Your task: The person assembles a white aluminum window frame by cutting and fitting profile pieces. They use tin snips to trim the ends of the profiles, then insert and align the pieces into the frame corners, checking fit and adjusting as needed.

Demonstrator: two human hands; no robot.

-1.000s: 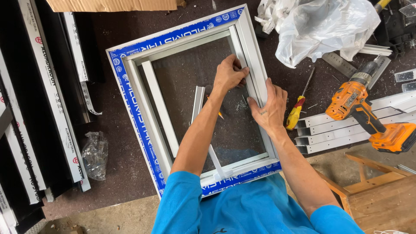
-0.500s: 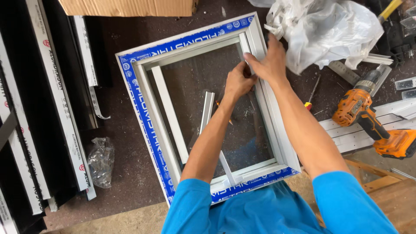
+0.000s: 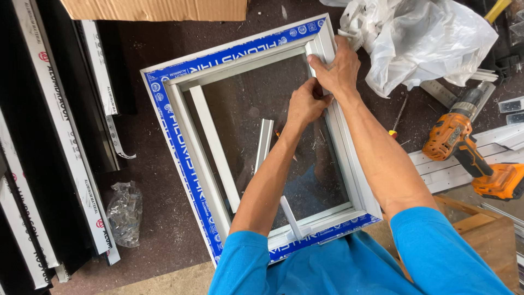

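Note:
A white aluminium window frame (image 3: 185, 131) with blue protective film lies flat on the dark floor, glass in its middle. My right hand (image 3: 339, 70) grips the frame's right rail near the top right corner. My left hand (image 3: 305, 102) presses just below it on the inner edge of the same rail, fingers curled against a thin white strip. Both arms in blue sleeves reach across the glass. Two loose white strips (image 3: 215, 147) lie inside the frame on the pane.
An orange cordless drill (image 3: 464, 147) lies to the right on white profiles (image 3: 436, 169). A crumpled white plastic bag (image 3: 426, 38) sits at the top right, a screwdriver (image 3: 397, 117) beside the frame. Long wrapped profiles (image 3: 60, 125) line the left; a small clear bag (image 3: 124, 213) lies nearby.
Both hands have slid up the right rail from its middle towards the top right corner. The view has shifted with my head.

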